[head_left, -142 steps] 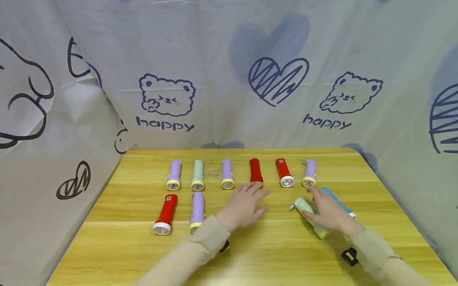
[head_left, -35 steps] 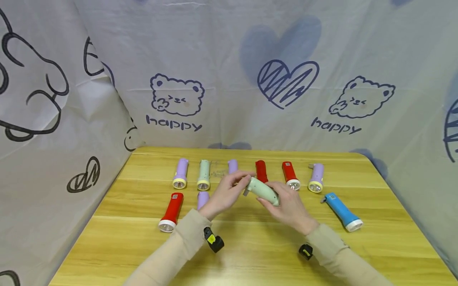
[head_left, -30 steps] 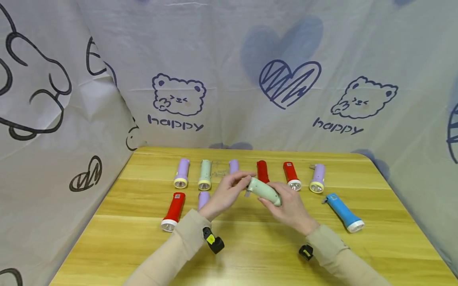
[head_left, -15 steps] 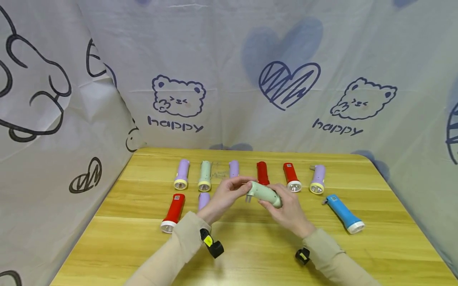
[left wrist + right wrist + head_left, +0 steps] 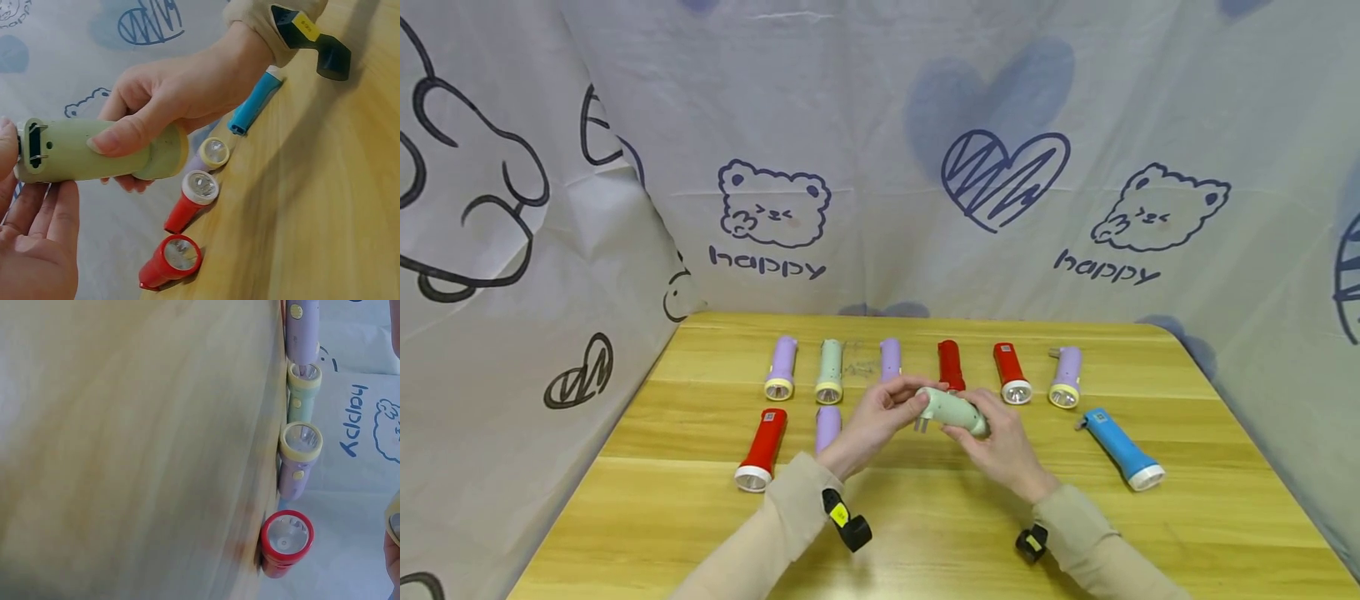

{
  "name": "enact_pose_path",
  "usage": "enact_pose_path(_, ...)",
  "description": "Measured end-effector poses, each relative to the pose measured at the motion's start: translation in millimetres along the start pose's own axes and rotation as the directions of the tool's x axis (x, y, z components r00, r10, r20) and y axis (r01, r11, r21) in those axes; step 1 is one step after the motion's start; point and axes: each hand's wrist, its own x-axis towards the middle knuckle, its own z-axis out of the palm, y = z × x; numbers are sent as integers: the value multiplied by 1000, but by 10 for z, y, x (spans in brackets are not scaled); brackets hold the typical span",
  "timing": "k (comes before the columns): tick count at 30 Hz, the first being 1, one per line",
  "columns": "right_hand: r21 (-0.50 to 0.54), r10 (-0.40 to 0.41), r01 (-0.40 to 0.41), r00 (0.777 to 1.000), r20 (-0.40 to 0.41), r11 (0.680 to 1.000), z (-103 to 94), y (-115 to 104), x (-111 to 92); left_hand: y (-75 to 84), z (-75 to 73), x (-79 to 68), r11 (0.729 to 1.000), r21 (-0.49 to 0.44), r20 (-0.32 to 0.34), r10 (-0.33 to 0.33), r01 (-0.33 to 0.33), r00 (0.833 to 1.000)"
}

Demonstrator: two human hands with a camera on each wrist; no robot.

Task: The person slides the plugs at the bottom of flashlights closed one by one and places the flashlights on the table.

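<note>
Patterned cloth (image 5: 880, 100) backed the bench (image 5: 940, 542). Raised off it within seconds, the pale-green flashlight (image 5: 953, 411) hung between the fingers (image 5: 65, 215): the right hand's (image 5: 1003, 443) curled round its body, the left hand's (image 5: 874, 423) pinched its pronged end, so both seemingly shared its handling.

White sheeting (image 5: 880, 92) w/ doodles hangs as bkgd behind a wood-grain tabletop (image 5: 947, 525), plus a left side panel (image 5: 482, 450) & right side panel (image 5: 1277, 367). Back, L to R: bear-face doodle (image 5: 775, 202), scribble-filled heart (image 5: 1006, 179) overlapping a solid pale-blue heart (image 5: 1037, 87), tilted 2nd bear doodle (image 5: 1162, 207); "happy" lettering (image 5: 767, 263) under each bear. Left panel: bold black outlines, small scribbled heart (image 5: 580, 373), creases nr corner. Tabletop yellowish, horiz. grain, far R corner rounded. Light soft, faint sheen twd front.
</note>
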Motion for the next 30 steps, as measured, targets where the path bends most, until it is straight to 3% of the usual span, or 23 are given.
enact_pose_path(13, 48, 62, -60, 998, -31, 997, 45, 7, -41, -32, 117, -15, 999, 17, -55, 38, -37, 998)
enact_pose_path(24, 58, 92, -90, 995, -26, 994, 58, -11, -66, -51, 124, -19, 998, 55, -88, 31, -26, 996)
enact_pose_path(30, 69, 114, -114, 993, -4, 991, 65, -40, -82, -60, 128, 1, 999, 32, -125, 21, -17, 992)
